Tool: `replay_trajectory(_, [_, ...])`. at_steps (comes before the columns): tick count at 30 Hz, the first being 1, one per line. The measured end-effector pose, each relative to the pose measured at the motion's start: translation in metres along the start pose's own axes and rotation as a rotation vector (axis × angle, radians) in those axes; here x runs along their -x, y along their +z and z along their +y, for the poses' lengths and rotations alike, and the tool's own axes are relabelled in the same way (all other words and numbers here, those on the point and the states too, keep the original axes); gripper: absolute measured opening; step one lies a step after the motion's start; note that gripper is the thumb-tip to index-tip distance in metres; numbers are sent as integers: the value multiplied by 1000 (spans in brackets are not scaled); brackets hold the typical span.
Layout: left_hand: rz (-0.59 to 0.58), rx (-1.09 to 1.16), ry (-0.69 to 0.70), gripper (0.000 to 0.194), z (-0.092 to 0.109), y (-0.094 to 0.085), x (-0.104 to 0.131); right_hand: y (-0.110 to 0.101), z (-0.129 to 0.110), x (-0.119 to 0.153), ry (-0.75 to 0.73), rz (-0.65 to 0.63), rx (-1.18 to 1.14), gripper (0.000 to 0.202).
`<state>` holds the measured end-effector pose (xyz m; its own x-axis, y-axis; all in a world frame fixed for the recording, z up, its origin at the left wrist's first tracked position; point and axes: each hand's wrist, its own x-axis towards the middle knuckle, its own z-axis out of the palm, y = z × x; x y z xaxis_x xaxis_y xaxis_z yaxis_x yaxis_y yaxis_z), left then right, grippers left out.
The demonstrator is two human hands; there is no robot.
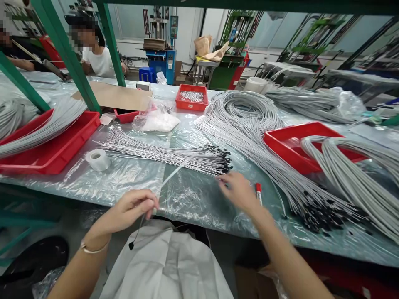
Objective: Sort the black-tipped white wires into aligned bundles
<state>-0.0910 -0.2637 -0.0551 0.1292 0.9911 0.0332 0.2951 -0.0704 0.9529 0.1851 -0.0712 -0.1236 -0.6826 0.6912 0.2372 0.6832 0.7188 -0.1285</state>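
My left hand (134, 209) is closed, thumb against the fingers, on a thin grey cable. The cable hangs below it, ending in a small black connector (131, 246) above the pale cloth on my lap. My right hand (235, 191) is at the near edge of a cable bundle (162, 153), beside its black ends (222, 160). Its forefinger is stretched out with the thumb a little apart; no held thing is visible, and the other fingers are partly hidden. A clear strip (177, 171) lies across the bundle. Just right of that hand is a red-capped marker (258, 192).
A tape roll (97, 160) lies left of the bundle. Red trays (52, 162) stand left and right (289, 153); a small red tray (190, 107) holds metal parts. Larger cable bundles (264, 162) cover the right side. Green posts (67, 54) rise at left. Two people sit opposite.
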Motion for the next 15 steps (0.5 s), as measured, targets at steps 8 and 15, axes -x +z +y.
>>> replay_trajectory(8, [337,248,137,21,-15,-33,54,35,-35,-60,72,-74,270,29])
replay_trajectory(15, [435,285,94,21,-28,-26,51,39,-21,-88,69,-108,322,30])
